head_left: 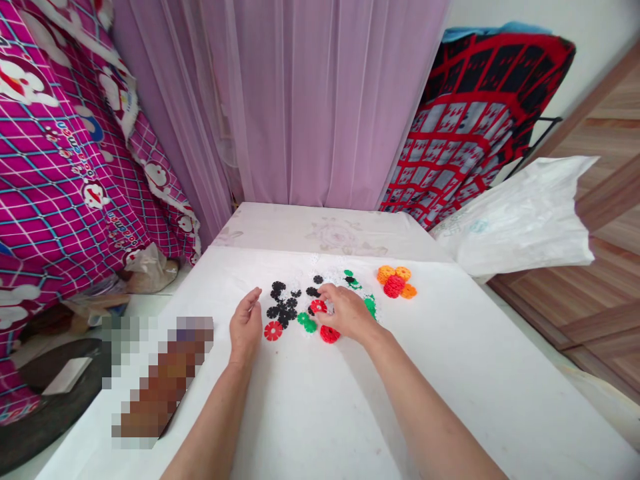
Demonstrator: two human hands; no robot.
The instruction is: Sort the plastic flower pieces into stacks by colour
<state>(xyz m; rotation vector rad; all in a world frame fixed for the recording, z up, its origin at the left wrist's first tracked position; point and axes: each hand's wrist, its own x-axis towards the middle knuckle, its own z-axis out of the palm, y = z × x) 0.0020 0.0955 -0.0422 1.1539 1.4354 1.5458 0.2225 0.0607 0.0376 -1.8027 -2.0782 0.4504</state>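
The person leans over a white table [450, 400] where snowflake-shaped plastic discs lie scattered. Taking the black discs [283, 303] as the landmark: the left hand [246, 327] rests just left of them, palm down on the table, fingers loosely together and holding nothing, seemingly parked there to steady the body. The right hand [349, 313] sits just right of the black discs, arched over the pile with fingers curled downward; its fingertips touch a red disc [318, 306], though whether they actually pinch it cannot be told. A second red disc [273, 331] lies just below the black ones, near the left hand, and another [329, 335] sits under the right palm's edge. Green discs [307, 322] lie between the two, just right of the black group. Farther right, well apart from the black discs, orange and red pieces [395, 281] stand joined in a small cluster, looking already assembled and set aside. A white bag [520, 220] lies beyond that at the table's far right edge.
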